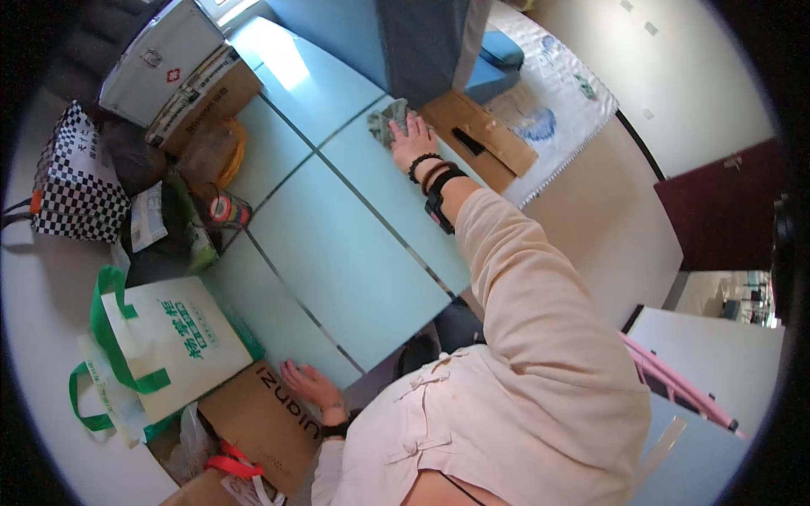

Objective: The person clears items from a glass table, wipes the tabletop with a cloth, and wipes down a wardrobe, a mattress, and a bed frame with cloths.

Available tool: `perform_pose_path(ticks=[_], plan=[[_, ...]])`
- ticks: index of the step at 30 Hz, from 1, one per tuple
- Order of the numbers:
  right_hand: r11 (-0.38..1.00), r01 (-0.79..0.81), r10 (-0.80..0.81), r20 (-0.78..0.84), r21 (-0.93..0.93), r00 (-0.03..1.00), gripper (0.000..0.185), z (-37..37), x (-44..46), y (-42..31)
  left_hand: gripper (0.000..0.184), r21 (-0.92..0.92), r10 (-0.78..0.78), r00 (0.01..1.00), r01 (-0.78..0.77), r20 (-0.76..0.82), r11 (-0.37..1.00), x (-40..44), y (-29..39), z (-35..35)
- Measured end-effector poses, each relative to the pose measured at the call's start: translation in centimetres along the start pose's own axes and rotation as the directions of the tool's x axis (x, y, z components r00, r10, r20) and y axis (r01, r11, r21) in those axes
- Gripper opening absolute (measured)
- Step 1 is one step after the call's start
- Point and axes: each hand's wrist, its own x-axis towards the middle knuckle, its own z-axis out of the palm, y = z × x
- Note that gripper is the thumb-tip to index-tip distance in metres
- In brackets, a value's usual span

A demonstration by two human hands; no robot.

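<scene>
My right hand (411, 142) is at the top centre, palm down on a bunched grey-green cloth (388, 121), its fingers pressing the cloth onto the pale glass tabletop (354, 244). Dark beads, a brown band and a black watch circle that wrist. At the lower left, my left hand (310, 386) is empty with its fingers apart, beside the table's edge and over a brown cardboard box (261, 413). Just right of the cloth lies a flattened cardboard piece (485, 139) with a dark slot.
Along the left stand a white green-handled bag (181, 337), a checkered bag (80, 181), a silver case (160, 63) and a small striped roll (228, 209). A grey-blue partition (422, 42) rises at the top. Pink bars (679, 384) are at the right.
</scene>
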Motion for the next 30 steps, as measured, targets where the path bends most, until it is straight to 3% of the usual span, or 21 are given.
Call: perform_pose_path(ticks=[4, 6, 8, 10, 12, 16, 18, 21, 24, 27, 29, 30], plan=[[0.984, -0.171, 0.172, -0.022, 0.051, 0.985, 0.048, -0.5, -5.6, 5.7, 0.040, -0.036, 0.035, 0.999, -0.036, -0.028, 0.999, 0.1, 0.0, -0.4], [0.935, -0.172, 0.186, -0.017, 0.309, 0.982, 0.046, 0.5, -8.5, 10.6, 0.039, -0.044, 0.049, 0.998, -0.050, -0.035, 0.998, 0.0, -1.0, 0.3], [0.926, -0.153, 0.198, -0.097, 0.346, 0.975, 0.045, 1.7, -12.2, 12.4, 0.037, -0.027, 0.141, 0.984, -0.144, -0.107, 0.989, -0.3, -2.4, 1.2], [0.994, -0.089, 0.056, -0.431, -0.058, 0.901, 0.042, 2.2, -17.3, 11.8, 0.037, -0.047, 0.142, 0.987, -0.146, -0.076, 0.988, -0.2, -1.1, 0.3], [0.994, 0.022, -0.069, -0.463, -0.107, 0.884, 0.039, 2.9, -22.1, 8.2, 0.036, -0.059, 0.146, 0.988, -0.149, -0.053, 0.987, -0.3, -0.7, 0.0], [0.943, 0.324, -0.283, -0.333, 0.075, 0.900, 0.033, 4.8, -28.6, -1.8, 0.034, 0.002, 0.178, 0.981, -0.178, -0.082, 0.984, -0.2, -1.8, 0.7], [0.869, 0.472, -0.389, -0.384, 0.151, 0.838, 0.034, 5.4, -30.3, -5.1, 0.034, 0.019, 0.182, 0.980, -0.181, -0.074, 0.983, 0.0, -1.8, 0.8], [0.894, 0.448, -0.403, -0.400, 0.022, 0.823, 0.038, 5.0, -28.3, -2.4, 0.034, -0.010, 0.204, 0.977, -0.205, -0.058, 0.979, 0.4, -2.1, 0.5], [1.000, 0.010, -0.016, -0.365, -0.018, 0.931, 0.041, 2.4, -23.8, 5.3, 0.033, -0.002, 0.183, 0.980, -0.184, -0.074, 0.983, 0.3, -1.6, 0.6], [0.993, -0.110, 0.068, -0.514, -0.053, 0.855, 0.040, 2.2, -20.9, 12.2, 0.034, -0.058, 0.170, 0.984, -0.173, -0.062, 0.983, 0.4, -1.9, 1.2], [0.961, -0.188, 0.256, -0.407, 0.202, 0.877, 0.040, 2.2, -19.8, 14.4, 0.035, 0.011, 0.232, 0.968, -0.233, -0.094, 0.973, 0.7, -3.5, 2.0], [0.962, -0.187, 0.255, -0.411, 0.199, 0.875, 0.040, 1.4, -19.5, 14.3, 0.035, 0.006, 0.232, 0.968, -0.233, -0.096, 0.973, 0.7, -2.7, 1.7]])
